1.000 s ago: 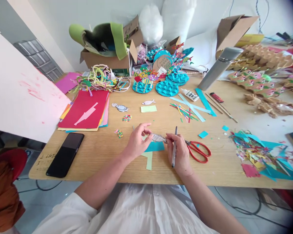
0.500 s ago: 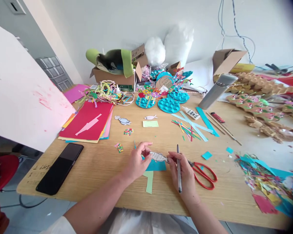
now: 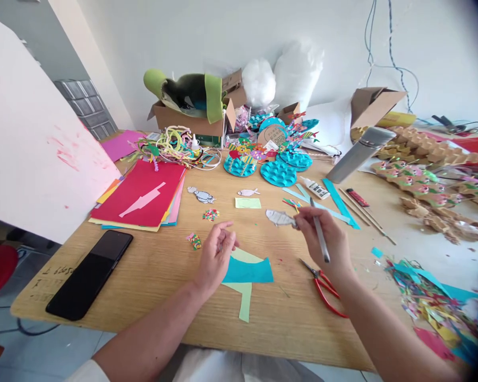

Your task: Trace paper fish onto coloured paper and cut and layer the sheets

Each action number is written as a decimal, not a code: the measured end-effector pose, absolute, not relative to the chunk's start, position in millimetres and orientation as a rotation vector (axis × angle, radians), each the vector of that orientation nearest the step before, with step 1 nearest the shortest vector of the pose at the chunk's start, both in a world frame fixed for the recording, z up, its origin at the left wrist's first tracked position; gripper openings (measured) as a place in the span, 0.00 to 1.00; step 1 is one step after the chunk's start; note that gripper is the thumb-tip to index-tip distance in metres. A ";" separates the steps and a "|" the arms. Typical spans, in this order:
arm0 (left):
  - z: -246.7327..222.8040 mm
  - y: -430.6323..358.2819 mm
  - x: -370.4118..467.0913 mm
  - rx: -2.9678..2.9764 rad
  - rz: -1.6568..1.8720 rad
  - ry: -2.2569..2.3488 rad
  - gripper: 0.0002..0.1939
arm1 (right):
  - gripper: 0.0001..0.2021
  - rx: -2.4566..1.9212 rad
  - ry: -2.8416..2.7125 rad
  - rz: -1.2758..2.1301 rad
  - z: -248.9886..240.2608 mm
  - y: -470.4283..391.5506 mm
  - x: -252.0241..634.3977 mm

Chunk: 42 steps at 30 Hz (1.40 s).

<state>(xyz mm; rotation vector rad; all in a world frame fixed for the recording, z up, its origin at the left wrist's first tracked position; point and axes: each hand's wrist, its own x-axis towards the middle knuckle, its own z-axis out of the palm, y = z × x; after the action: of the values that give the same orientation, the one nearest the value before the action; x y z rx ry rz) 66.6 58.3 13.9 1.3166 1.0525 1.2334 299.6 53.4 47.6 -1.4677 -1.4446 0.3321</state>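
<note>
My right hand is raised over the wooden table and pinches a small grey paper fish cut-out at its tail end. A grey pen is also held in that hand. My left hand rests on the table with fingers loosely curled and nothing in them, beside a teal paper piece and a pale green strip. Red-handled scissors lie just under my right forearm.
A black phone lies at the front left beside a stack of coloured paper. Two more fish cut-outs, a green note, teal discs, a glue bottle, cardboard boxes, and scrap piles crowd the back and right.
My right hand lifted the paper fish away from my left hand, up and to the right. My left hand let go and stayed by the teal paper.
</note>
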 end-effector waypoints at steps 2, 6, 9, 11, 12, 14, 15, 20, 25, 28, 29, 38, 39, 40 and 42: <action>13.9 63.9 63.0 1.243 1.318 1.080 0.18 | 0.09 -1.436 -1.507 0.345 52.4 79.2 307.2; 9.2 75.3 56.6 1.134 1.422 1.076 0.17 | 0.08 -1.361 -1.563 0.437 45.9 123.5 313.3; 7.0 79.6 54.4 1.116 1.437 1.070 0.17 | 0.08 -1.347 -1.557 0.502 37.9 142.4 311.9; 7.8 80.6 54.1 1.113 1.438 1.075 0.17 | 0.08 -1.345 -1.536 0.544 35.5 147.8 309.7; 8.6 80.7 54.1 1.112 1.437 1.075 0.18 | 0.08 -1.346 -1.527 0.566 35.3 148.9 308.7; 10.4 80.7 54.1 1.104 1.431 1.078 0.18 | 0.08 -1.354 -1.523 0.604 35.9 149.1 307.3; 11.0 80.8 54.0 1.097 1.430 1.080 0.18 | 0.08 -1.359 -1.523 0.619 36.3 148.9 307.3; 9.6 81.5 53.2 1.062 1.435 1.088 0.18 | 0.09 -1.372 -1.505 0.653 38.6 152.9 314.0; 6.2 81.2 52.9 1.079 1.418 1.106 0.17 | 0.12 -1.348 -1.419 0.668 47.0 160.0 328.1; 4.7 81.1 53.2 1.088 1.400 1.113 0.17 | 0.14 -1.360 -1.359 0.678 53.6 161.7 336.9; 4.3 81.1 53.4 1.092 1.399 1.112 0.17 | 0.14 -1.362 -1.349 0.680 56.0 162.1 339.1; 5.6 82.1 55.0 1.106 1.396 1.121 0.17 | 0.13 -1.315 -1.567 0.618 76.5 172.8 333.6; 5.5 82.2 54.9 1.106 1.399 1.121 0.17 | 0.12 -1.300 -1.597 0.614 77.5 174.1 332.2; 5.3 82.3 54.8 1.107 1.402 1.118 0.17 | 0.12 -1.288 -1.615 0.612 78.0 174.9 330.9; 5.0 82.5 54.4 1.116 1.412 1.106 0.16 | 0.12 -1.268 -1.622 0.618 77.6 175.5 329.1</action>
<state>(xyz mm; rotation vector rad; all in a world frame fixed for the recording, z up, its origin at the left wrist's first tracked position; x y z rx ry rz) 54.4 82.5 5.0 1.1156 1.1060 1.4117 329.1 175.5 77.6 -1.2683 -1.6221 0.6179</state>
